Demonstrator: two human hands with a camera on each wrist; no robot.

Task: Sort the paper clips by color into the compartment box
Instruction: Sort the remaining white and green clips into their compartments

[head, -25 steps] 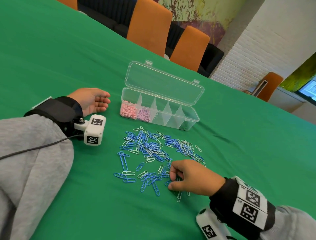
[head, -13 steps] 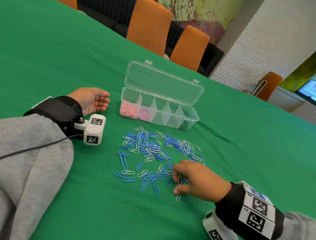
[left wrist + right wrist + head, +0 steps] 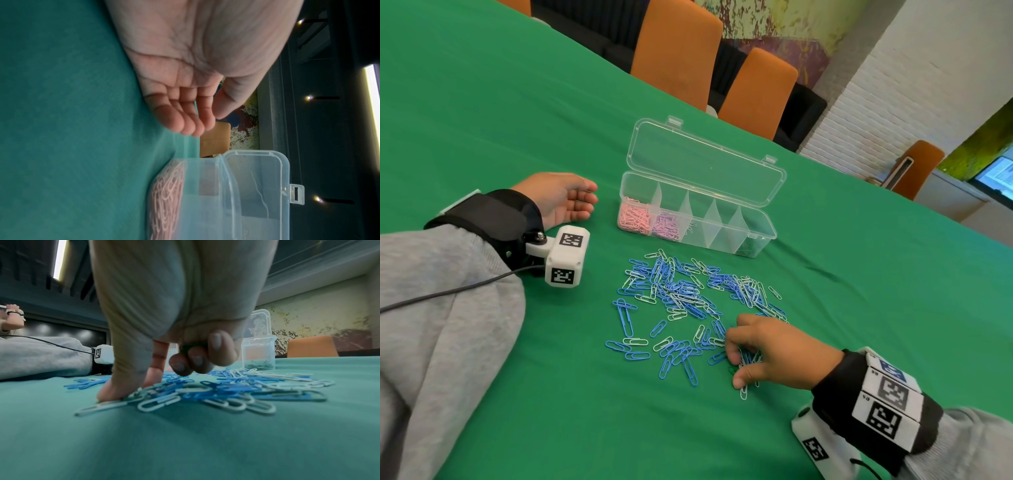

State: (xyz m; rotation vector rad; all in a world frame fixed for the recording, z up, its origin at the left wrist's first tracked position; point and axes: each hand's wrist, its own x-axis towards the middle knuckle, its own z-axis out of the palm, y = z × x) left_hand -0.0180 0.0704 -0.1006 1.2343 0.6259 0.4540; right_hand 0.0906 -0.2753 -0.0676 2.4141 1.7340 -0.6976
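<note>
A clear compartment box point(image 3: 726, 236) stands open on the green cloth, with pink clips point(image 3: 635, 219) in its left cell, purple clips point(image 3: 666, 226) beside them and dark green clips point(image 3: 748, 248) in the right cell. A loose pile of blue and white paper clips point(image 3: 688, 298) lies in front of it. My right hand point(image 3: 736, 369) is at the pile's near right edge, thumb and forefinger down on the clips. In the right wrist view its curled fingers hold green clips point(image 3: 191, 346) against the palm. My left hand point(image 3: 571, 202) rests palm up and relaxed, left of the box, holding nothing.
Orange chairs point(image 3: 678, 51) stand along the table's far edge. A cable point(image 3: 448, 291) runs from the left wrist camera across my grey sleeve. Green cloth stretches on all sides of the pile.
My right hand has shifted a little to the right and nearer along the pile's edge, its thumb and forefinger spreading onto the clips. The left hand and box have not moved.
</note>
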